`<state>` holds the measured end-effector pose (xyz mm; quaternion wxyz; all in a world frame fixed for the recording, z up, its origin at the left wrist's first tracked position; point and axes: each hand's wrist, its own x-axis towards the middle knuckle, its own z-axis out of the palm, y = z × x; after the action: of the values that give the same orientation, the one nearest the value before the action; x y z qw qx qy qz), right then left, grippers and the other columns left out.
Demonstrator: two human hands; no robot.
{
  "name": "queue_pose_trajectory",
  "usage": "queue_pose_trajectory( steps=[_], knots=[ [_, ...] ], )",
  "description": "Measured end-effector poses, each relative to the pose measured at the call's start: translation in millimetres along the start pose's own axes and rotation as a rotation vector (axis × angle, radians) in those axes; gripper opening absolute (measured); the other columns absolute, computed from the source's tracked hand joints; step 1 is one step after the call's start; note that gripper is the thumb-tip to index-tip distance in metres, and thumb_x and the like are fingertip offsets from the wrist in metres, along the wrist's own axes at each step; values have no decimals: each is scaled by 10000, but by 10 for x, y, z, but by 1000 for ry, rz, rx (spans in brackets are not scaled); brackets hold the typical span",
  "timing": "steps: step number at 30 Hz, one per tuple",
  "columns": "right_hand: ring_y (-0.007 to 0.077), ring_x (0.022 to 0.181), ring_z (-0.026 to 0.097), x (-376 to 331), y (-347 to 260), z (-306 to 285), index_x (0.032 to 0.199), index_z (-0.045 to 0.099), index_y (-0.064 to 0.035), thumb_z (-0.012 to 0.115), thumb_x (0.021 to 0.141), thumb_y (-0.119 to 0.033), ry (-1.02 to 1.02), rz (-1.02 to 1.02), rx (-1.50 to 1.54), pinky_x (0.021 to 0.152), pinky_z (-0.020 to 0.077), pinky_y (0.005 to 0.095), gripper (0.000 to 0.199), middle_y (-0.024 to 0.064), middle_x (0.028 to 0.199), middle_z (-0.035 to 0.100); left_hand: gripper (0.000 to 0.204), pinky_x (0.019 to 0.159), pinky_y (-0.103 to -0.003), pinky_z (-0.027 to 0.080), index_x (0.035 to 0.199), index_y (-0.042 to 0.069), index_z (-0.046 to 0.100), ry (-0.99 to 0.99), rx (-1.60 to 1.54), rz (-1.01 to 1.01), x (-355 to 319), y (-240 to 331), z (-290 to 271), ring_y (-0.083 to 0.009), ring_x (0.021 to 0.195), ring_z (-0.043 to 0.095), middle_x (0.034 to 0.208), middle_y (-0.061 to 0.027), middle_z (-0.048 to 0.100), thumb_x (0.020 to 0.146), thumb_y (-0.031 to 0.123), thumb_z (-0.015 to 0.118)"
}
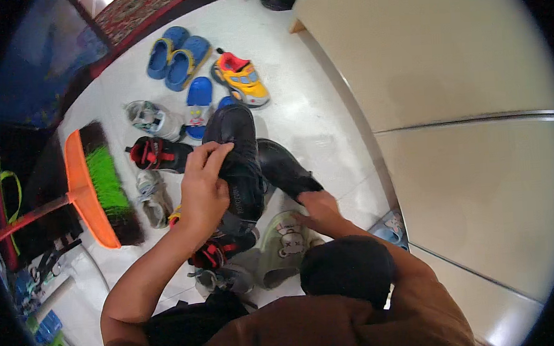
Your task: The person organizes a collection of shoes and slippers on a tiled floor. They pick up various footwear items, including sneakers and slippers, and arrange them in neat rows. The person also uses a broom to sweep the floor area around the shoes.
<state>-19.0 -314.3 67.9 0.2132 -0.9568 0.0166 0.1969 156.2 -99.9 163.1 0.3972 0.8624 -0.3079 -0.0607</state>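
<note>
The left hand [205,190] grips a black shoe [238,159]; the right hand [317,207] clasps its mate [284,169] just beside it. Beneath lies glossy white floor [325,125], an orange broom [97,184] left of them, blue clogs [177,52] beyond, cream cabinet [449,86] rightward.

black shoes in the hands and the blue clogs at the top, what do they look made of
The two black shoes, one gripped by the left hand and one under the right hand, look like smooth leather or a leather-like synthetic: soft sheen, faint highlights. The pair of blue clogs looks like moulded foam or rubber: matte, thick, rounded, one-piece shape.
</note>
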Motion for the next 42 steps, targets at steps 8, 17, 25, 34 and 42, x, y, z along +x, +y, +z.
queue_pose_trajectory(
  steps=[8,17,25,34,42],
  knots=[
    [365,628,555,-13,127,-68,701,551,-35,591,759,-254,324,227,124,536,431,444,230,172,660,555,554,822,-392,423,1123,44,509,-111,-32,96,28,316,573,-347,980,457,1093,-151,459,592,-115,508],
    [387,671,543,-390,375,-1,677,524,-18,564,764,-176,489,542,157,577,427,452,185,187,707,553,536,822,-398,417,1116,33,513,-104,-156,15,-47,517,1742,-343,973,446,1086,-149,463,597,-102,510],
    [405,744,536,-290,612,223,812,539,-20,508,770,-110,427,425,324,647,437,459,104,200,787,555,535,753,-392,453,1119,39,519,-90,-137,78,-182,371,1986,-343,954,452,1103,-134,465,600,-91,542],
    [406,810,532,-157,462,62,881,518,-12,613,685,-175,378,562,342,696,436,434,272,217,840,554,480,854,-397,397,1187,45,467,-155,-260,166,-132,287,1949,-365,985,440,1157,-175,442,722,36,586],
    [384,794,564,-799,650,466,970,579,-18,562,651,-62,713,713,485,688,454,411,323,206,845,578,580,674,-289,501,1273,113,406,-281,-206,35,-6,64,1453,-235,928,543,1296,-109,369,738,24,614]
  ],
)
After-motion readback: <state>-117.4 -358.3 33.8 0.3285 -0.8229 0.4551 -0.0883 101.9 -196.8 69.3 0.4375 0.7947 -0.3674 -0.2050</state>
